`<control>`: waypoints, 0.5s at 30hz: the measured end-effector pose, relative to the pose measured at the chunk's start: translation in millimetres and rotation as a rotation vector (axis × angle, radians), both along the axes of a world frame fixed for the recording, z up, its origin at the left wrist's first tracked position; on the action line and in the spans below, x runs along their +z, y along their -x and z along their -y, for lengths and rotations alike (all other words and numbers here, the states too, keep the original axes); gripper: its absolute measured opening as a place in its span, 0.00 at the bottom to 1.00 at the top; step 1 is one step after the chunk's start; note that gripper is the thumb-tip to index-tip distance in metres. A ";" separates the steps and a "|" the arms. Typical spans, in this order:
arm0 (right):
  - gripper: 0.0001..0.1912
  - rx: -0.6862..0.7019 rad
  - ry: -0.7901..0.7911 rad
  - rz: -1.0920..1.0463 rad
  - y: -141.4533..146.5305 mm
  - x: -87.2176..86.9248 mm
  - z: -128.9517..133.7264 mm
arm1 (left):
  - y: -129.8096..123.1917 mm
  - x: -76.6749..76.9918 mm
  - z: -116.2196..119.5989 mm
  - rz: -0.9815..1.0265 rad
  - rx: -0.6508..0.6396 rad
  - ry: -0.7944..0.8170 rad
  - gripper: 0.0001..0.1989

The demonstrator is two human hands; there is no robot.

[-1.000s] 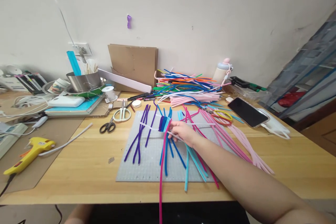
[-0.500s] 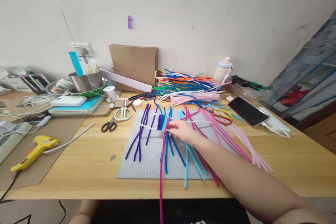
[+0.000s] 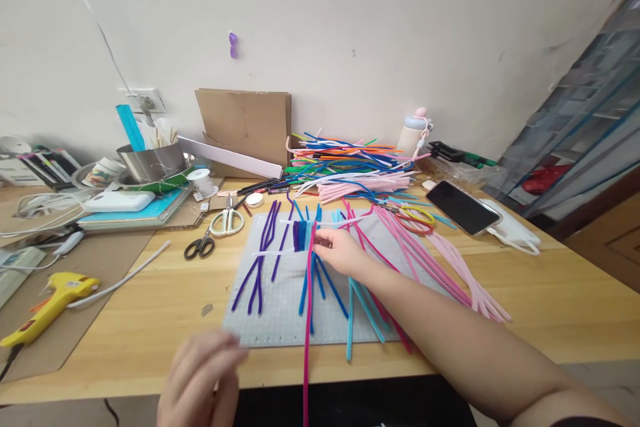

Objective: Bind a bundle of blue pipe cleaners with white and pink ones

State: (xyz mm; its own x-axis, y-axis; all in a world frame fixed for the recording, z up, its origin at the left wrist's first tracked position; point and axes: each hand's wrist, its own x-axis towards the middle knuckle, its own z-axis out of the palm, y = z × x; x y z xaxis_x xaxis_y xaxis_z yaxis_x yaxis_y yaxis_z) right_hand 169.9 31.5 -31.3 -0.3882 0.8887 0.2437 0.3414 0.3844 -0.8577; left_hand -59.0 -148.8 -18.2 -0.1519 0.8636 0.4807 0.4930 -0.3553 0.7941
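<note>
My right hand (image 3: pixel 337 250) pinches the right edge of a small wound block (image 3: pixel 303 236) of purple, blue and light blue stems around two white stems. A long magenta stem (image 3: pixel 309 320) hangs from the fingertips down past the table's front edge. Blurred by motion, my left hand (image 3: pixel 203 373) is over the table's front edge at lower left, its fingers bent; whether they hold anything is not clear. On the grey cutting mat (image 3: pixel 280 333) lie loose purple stems (image 3: pixel 255 280) to the left, blue stems (image 3: pixel 333 287) in the middle and light blue stems (image 3: pixel 367 307) to the right.
Pink stems (image 3: pixel 450 267) lie right of the mat, near a phone (image 3: pixel 464 207). Behind is a heap of coloured stems (image 3: pixel 355 163). White scissors (image 3: pixel 227 221), black scissors (image 3: pixel 199 248) and a yellow glue gun (image 3: pixel 50 307) are at the left.
My left hand has risen from below the table edge into view. The view has shifted slightly; my right hand still pinches the block, whose white stems now sit at a different tilt.
</note>
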 end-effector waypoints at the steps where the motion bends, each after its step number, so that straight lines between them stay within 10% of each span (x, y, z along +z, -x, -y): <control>1: 0.05 -0.006 -0.019 0.016 -0.1 2.0 2.6 | -7.8 19.4 -23.2 -0.038 -0.024 0.020 0.11; 5: 0.05 0.013 -0.173 0.178 -0.2 9.8 13.5 | -39.7 58.4 -113.2 -0.191 -0.167 0.065 0.15; 11: 0.11 0.023 -0.387 0.415 -2.3 18.8 19.8 | -56.1 31.1 -183.6 -0.150 -0.451 0.397 0.09; 15: 0.13 -0.177 -0.533 0.242 -4.6 26.5 22.6 | -44.3 23.6 -191.7 0.041 -0.361 0.402 0.13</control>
